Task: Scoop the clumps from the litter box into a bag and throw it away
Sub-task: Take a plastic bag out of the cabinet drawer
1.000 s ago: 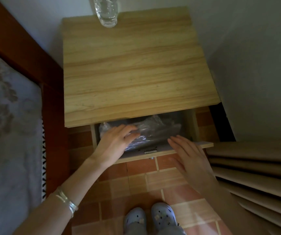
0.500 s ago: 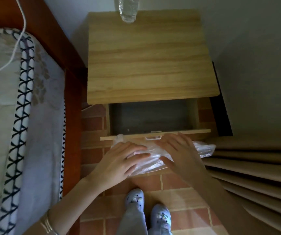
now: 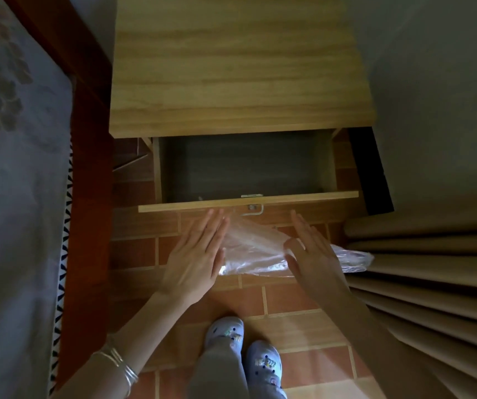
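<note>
Your left hand [image 3: 195,256] and right hand [image 3: 313,254], fingers straight, press the clear plastic bag [image 3: 256,251] between them, just in front of the drawer [image 3: 303,198]. Held flat like that, the slick film could slide free and drop onto the tiles [image 3: 289,300]. Beyond, the drawer stands open, showing its dark base. No litter box is in view.

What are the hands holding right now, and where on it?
A clear plastic bag, carried between both flat hands: left hand over its left end, right hand near its right end, fingers straight, no curled grip visible.
</note>
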The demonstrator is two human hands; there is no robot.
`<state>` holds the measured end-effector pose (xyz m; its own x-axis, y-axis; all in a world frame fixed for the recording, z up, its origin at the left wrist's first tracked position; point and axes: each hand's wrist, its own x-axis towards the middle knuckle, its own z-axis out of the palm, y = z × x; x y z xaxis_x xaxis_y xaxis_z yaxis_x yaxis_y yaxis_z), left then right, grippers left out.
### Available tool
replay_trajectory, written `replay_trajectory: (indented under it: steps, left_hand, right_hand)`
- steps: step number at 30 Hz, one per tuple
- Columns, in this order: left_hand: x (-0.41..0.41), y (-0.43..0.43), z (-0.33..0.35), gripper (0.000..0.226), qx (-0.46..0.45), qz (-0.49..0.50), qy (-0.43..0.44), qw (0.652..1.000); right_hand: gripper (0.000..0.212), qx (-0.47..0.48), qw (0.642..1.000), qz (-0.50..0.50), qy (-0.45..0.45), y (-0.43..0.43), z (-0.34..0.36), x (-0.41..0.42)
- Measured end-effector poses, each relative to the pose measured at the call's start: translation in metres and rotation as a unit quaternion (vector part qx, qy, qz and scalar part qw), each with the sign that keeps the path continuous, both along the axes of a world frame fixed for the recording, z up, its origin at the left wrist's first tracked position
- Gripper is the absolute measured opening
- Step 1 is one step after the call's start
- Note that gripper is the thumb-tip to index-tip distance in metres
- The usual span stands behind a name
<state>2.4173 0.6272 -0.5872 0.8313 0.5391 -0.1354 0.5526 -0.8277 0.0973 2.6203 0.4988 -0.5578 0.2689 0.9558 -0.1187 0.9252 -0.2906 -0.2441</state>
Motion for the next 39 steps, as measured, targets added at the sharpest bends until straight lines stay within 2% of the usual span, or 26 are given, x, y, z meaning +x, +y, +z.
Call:
replay_trajectory:
  steps: [4, 8, 12, 14, 18, 22, 27, 30, 35, 39]
  left_hand:
    - [0.003, 0.006, -0.010, 0.057, 0.029, -0.021, 0.024, 0.999]
    - [0.000, 0.010, -0.010, 0.057, 0.035, -0.009, 0.019, 0.999]
    - [0.015, 0.036, 0.001, 0.058, 0.051, 0.003, -0.001, 0.999]
    - [0.025, 0.051, 0.006, 0.056, 0.048, 0.001, 0.006, 0.999]
    - [0.036, 0.065, 0.007, 0.055, 0.039, 0.018, 0.040, 0.998]
    - [0.046, 0.079, 0.006, 0.058, 0.045, 0.043, 0.063, 0.996]
    - [0.070, 0.103, 0.003, 0.057, 0.047, 0.079, 0.086, 0.992]
    - [0.078, 0.108, 0.006, 0.057, 0.024, 0.085, 0.089, 0.992]
    - [0.093, 0.093, 0.051, 0.060, -0.046, 0.077, 0.096, 0.991]
    - [0.100, 0.067, 0.136, 0.060, -0.045, 0.000, -0.025, 0.999]
  right_hand:
    - [0.014, -0.026, 0.999, 0.002, -0.020, 0.017, -0.016, -0.005]
    - [0.018, -0.043, 0.997, 0.038, -0.057, 0.024, -0.020, -0.003]
    - [0.009, -0.011, 0.999, 0.043, -0.029, 0.044, -0.019, 0.010]
    - [0.006, -0.032, 0.998, 0.044, -0.038, 0.059, -0.021, 0.020]
    - [0.025, -0.079, 0.994, 0.061, -0.041, 0.079, -0.025, 0.029]
    - [0.027, -0.085, 0.993, 0.067, -0.047, 0.096, -0.019, 0.037]
    - [0.014, -0.083, 0.995, 0.053, -0.028, 0.123, -0.006, 0.058]
    - [0.014, -0.089, 0.995, 0.038, -0.015, 0.128, 0.004, 0.068]
    - [0.022, -0.079, 0.997, 0.001, -0.002, 0.092, 0.039, 0.075]
    - [0.011, 0.003, 0.998, -0.062, -0.006, 0.051, 0.106, 0.072]
